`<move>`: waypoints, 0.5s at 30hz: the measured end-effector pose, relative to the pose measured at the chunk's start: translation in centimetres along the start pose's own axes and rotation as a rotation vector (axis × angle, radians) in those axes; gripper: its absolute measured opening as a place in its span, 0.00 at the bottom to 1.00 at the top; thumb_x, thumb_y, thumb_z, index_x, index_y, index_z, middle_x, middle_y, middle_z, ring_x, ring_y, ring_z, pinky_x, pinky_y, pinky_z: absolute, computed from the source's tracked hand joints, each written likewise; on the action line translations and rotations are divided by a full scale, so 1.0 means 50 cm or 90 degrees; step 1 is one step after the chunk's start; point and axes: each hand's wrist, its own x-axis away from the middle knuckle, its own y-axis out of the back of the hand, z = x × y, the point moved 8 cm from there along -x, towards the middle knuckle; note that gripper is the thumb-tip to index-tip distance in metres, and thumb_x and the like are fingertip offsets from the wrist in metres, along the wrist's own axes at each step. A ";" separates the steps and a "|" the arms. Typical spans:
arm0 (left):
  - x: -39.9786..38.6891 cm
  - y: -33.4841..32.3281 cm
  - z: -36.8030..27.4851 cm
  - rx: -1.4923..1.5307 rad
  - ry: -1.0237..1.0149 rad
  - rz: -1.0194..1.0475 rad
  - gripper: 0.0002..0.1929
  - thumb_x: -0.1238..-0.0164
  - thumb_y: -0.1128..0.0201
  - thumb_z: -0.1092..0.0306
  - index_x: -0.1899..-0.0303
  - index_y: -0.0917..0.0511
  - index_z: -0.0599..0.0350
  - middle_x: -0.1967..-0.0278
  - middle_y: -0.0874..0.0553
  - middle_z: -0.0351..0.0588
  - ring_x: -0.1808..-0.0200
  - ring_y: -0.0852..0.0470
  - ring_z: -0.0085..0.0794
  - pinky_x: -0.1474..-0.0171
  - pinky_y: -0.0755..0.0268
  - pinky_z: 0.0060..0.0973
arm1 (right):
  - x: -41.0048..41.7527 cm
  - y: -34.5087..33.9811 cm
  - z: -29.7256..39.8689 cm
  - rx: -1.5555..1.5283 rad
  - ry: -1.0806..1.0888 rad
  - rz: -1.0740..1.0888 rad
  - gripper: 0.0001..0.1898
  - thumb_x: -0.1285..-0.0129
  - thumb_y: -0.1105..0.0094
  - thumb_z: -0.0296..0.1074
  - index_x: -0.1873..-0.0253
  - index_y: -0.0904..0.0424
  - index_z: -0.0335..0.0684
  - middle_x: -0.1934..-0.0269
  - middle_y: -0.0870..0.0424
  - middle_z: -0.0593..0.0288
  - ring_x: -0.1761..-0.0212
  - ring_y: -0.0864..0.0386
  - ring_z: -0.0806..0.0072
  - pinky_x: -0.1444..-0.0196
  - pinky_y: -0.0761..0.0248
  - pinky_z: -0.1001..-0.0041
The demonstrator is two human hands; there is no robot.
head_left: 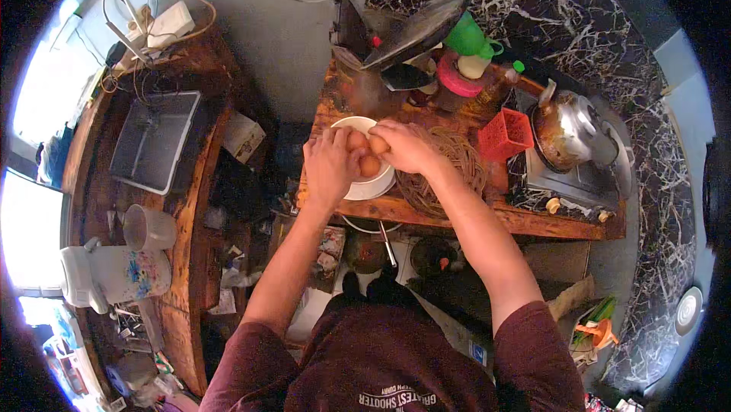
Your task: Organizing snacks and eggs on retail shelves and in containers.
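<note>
A white bowl (377, 182) stands near the front edge of a wooden table (502, 223). Brown eggs (370, 166) show in it, between my hands. My left hand (332, 162) reaches over the bowl's left side, its fingers curled against an egg (357, 140). From the right, my right hand (402, 146) has its fingertips closed on another egg (378, 144) at the bowl's right rim. The undersides of the eggs are hidden. Right of the bowl lies a round woven rattan mat (440, 178), partly under my right forearm.
Beyond the mat stands a red plastic basket (505, 133); a metal kettle (571, 129) sits on a gas stove (562, 180). A dark pan (420, 29) leans at the back near a green container (468, 35). Left, another counter holds a grey sink (154, 140) and a large jug (120, 275).
</note>
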 end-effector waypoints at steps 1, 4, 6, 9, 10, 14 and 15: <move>-0.004 0.014 0.003 0.025 0.003 -0.014 0.22 0.39 0.31 0.63 0.44 0.24 0.54 0.52 0.18 0.52 0.50 0.18 0.48 0.42 0.36 0.44 | 0.008 0.017 0.007 -0.007 -0.002 -0.028 0.25 0.46 0.30 0.29 0.42 0.23 0.37 0.42 0.21 0.49 0.40 0.23 0.51 0.38 0.28 0.61; -0.015 0.060 -0.015 0.166 0.040 -0.027 0.22 0.37 0.33 0.66 0.42 0.25 0.58 0.50 0.20 0.55 0.47 0.21 0.52 0.42 0.33 0.43 | 0.045 0.084 0.018 -0.115 0.026 -0.125 0.26 0.46 0.27 0.31 0.41 0.23 0.38 0.41 0.21 0.51 0.41 0.21 0.53 0.39 0.26 0.63; -0.015 0.089 -0.038 0.266 0.004 -0.040 0.21 0.36 0.33 0.69 0.43 0.26 0.61 0.49 0.22 0.58 0.44 0.24 0.56 0.44 0.28 0.43 | 0.097 0.134 0.014 -0.103 0.019 -0.211 0.27 0.46 0.26 0.31 0.40 0.24 0.39 0.42 0.20 0.52 0.41 0.20 0.57 0.40 0.26 0.65; 0.007 0.068 -0.125 0.342 -0.005 0.047 0.22 0.36 0.33 0.69 0.42 0.27 0.61 0.48 0.23 0.60 0.45 0.24 0.56 0.44 0.28 0.44 | 0.205 0.175 -0.067 -0.127 -0.057 -0.315 0.27 0.45 0.26 0.30 0.40 0.24 0.39 0.42 0.20 0.51 0.41 0.20 0.56 0.39 0.27 0.64; 0.013 0.045 -0.158 0.361 -0.039 0.069 0.22 0.36 0.32 0.69 0.42 0.28 0.61 0.48 0.24 0.60 0.45 0.24 0.57 0.45 0.27 0.45 | 0.238 0.169 -0.104 -0.171 -0.130 -0.330 0.26 0.45 0.27 0.29 0.41 0.24 0.38 0.41 0.20 0.49 0.40 0.21 0.52 0.37 0.28 0.61; 0.027 -0.093 -0.251 0.386 -0.053 0.147 0.21 0.35 0.33 0.68 0.44 0.29 0.59 0.50 0.24 0.59 0.46 0.22 0.58 0.49 0.26 0.48 | 0.326 0.108 -0.227 -0.156 -0.259 -0.307 0.27 0.46 0.26 0.30 0.40 0.24 0.39 0.44 0.18 0.47 0.41 0.20 0.51 0.40 0.27 0.60; 0.024 -0.127 -0.252 0.385 -0.055 0.147 0.21 0.35 0.33 0.68 0.44 0.29 0.59 0.50 0.24 0.59 0.46 0.22 0.58 0.49 0.26 0.48 | 0.322 0.095 -0.223 -0.199 -0.303 -0.302 0.28 0.47 0.26 0.30 0.40 0.25 0.39 0.45 0.18 0.46 0.41 0.21 0.50 0.40 0.27 0.60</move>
